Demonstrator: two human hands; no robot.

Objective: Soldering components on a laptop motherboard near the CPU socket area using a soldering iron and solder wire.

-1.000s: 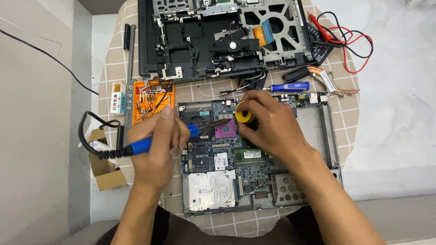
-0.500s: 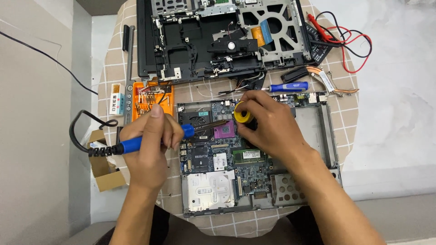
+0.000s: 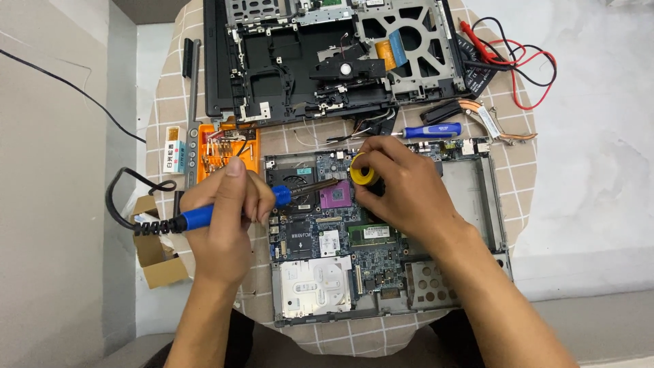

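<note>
A blue-handled soldering iron (image 3: pixel 231 206) was held in the clenched grip of the left hand (image 3: pixel 225 218), its metal tip laid out toward three o'clock over the exposed laptop motherboard (image 3: pixel 327 232) and ended just beside the purple processor socket (image 3: pixel 336 198). A black coiled cord (image 3: pixel 126 197) was trailed from the handle's end toward nine o'clock. A small yellow solder spool (image 3: pixel 363 174) was grasped between the fingers of the right hand (image 3: pixel 402 191), at one o'clock from the socket and just above the board. The motherboard was seated in a grey chassis frame (image 3: pixel 490 204) on a round bench (image 3: pixel 272 136) covered by a checked cloth. At twelve o'clock from the hands, a stripped black laptop base (image 3: pixel 286 68) was laid. A blue-handled screwdriver (image 3: pixel 430 130) was placed between that base and the board, near the right hand. An orange parts tray (image 3: pixel 225 146) was set at eleven o'clock from the left hand, just beside it. Red and black probe leads (image 3: pixel 524 61) were lying at two o'clock, well apart from both hands.
</note>
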